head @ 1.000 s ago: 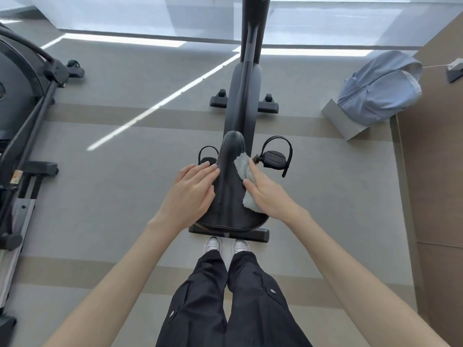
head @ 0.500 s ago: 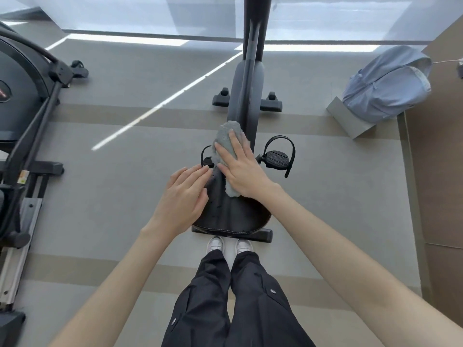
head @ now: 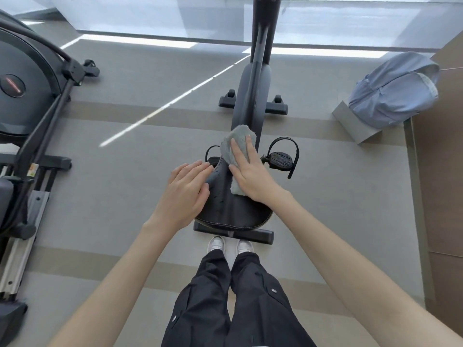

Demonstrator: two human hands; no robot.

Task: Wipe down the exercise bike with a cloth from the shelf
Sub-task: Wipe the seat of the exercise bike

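The black exercise bike (head: pixel 253 88) stands straight ahead, its black saddle (head: pixel 233 211) just in front of my feet. A grey fluffy cloth (head: pixel 238 139) lies over the saddle's narrow front end. My right hand (head: pixel 250 174) presses flat on the cloth with straight fingers. My left hand (head: pixel 188 194) rests flat on the saddle's left side, fingers straight. Small wet specks show on the saddle between my hands. A pedal (head: pixel 281 159) with a strap sticks out to the right of the saddle.
A large black elliptical machine (head: pixel 27 116) fills the left side. A light blue backpack (head: pixel 393 93) sits on a grey block (head: pixel 355 126) at the back right, beside a brown wall (head: pixel 441 171). A glass wall (head: pixel 175 16) runs along the back.
My right hand has slid the cloth from the saddle's right side forward over its nose. My left hand has stayed on the saddle's left side.
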